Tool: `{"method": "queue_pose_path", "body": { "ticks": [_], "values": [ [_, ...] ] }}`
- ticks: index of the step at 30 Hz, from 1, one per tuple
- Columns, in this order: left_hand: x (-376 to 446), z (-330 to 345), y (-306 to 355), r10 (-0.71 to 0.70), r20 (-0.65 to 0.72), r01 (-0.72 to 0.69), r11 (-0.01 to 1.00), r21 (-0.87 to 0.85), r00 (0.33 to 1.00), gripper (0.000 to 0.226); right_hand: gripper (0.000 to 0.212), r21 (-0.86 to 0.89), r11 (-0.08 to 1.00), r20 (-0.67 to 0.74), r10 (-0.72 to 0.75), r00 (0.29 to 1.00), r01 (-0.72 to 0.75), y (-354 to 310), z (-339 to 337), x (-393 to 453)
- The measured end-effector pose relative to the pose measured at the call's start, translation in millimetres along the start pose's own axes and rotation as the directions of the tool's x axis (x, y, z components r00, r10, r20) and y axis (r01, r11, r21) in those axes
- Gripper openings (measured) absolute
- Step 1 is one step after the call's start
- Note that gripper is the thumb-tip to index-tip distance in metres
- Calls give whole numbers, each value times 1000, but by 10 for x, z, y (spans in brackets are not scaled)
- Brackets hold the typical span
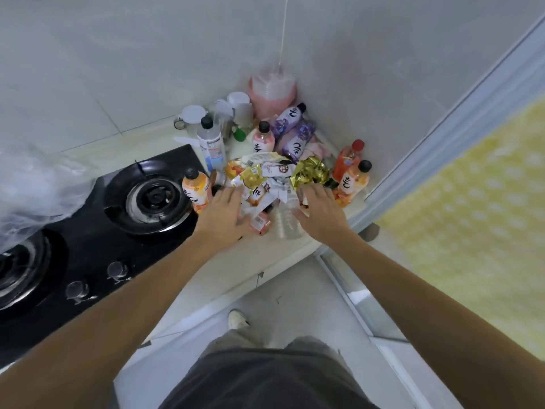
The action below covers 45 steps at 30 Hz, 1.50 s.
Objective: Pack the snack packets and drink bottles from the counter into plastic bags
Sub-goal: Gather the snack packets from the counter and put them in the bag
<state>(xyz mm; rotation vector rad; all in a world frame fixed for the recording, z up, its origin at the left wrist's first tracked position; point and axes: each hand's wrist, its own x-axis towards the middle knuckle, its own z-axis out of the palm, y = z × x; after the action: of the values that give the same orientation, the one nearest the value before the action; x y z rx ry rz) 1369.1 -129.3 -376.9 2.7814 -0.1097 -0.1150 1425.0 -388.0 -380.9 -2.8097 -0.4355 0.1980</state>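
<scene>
Both hands over packets (259,178) on worktop (265,249): left hand (224,211) and right hand (320,214) fingers relaxed, grasping nothing

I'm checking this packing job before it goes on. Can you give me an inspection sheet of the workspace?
Surface: pale counter in a wall corner, beside a black gas hob.
Job's things: heap of snack packets; drink bottles standing around it, among them an orange bottle and a purple bottle; a clear bottle lying down.
Clutter: white-lidded jars, pink container.
Hands: left hand and right hand both open, over the heap.
Cables: thin white cord hanging down the corner.
Surroundings: clear plastic at left; yellow patterned surface at right.
</scene>
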Motion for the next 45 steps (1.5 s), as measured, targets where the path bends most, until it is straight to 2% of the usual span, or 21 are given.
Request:
{"method": "queue_pose_path", "body": {
  "ticks": [3, 9, 13, 17, 24, 28, 35, 40, 45],
  "values": [
    [393, -26, 36, -48, 20, 48, 999, -20, 999, 70, 63, 49, 997, 48, 64, 997, -67, 138, 6, 283],
    [1162, -21, 8, -193, 68, 197, 979, -57, 979, 75, 75, 44, 997, 155, 63, 986, -70, 412, 81, 894],
    [1536, -14, 57, -300, 127, 312, 946, -90, 946, 75, 77, 42, 999, 180, -5, 984, -3, 589, 173, 1238],
    [1801, 109, 51, -399, 169, 413, 910, -51, 901, 54, 90, 14, 995, 234, -98, 967, 97, 730, 257, 1457],
    [1936, 244, 28, -422, 163, 420, 906, 49, 892, 30, 70, 6, 980, 172, -198, 965, 200, 795, 339, 1624],
    [1919, 321, 24, -382, 109, 376, 924, 73, 918, 25, 60, 51, 972, 131, -233, 964, 229, 826, 320, 1646],
    [1730, 186, 141, -379, -25, 374, 920, -112, 925, 19, 52, 133, 956, 67, -271, 960, 260, 789, 257, 1619],
    [1379, -98, 296, -401, -157, 345, 891, -293, 903, 20, 42, 301, 900, -24, -323, 946, 315, 647, 110, 1591],
    [940, -324, 476, -484, -233, 291, 776, -560, 844, 15, 53, 431, 844, 8, -359, 933, 320, 437, -104, 1516]
  ]
}}
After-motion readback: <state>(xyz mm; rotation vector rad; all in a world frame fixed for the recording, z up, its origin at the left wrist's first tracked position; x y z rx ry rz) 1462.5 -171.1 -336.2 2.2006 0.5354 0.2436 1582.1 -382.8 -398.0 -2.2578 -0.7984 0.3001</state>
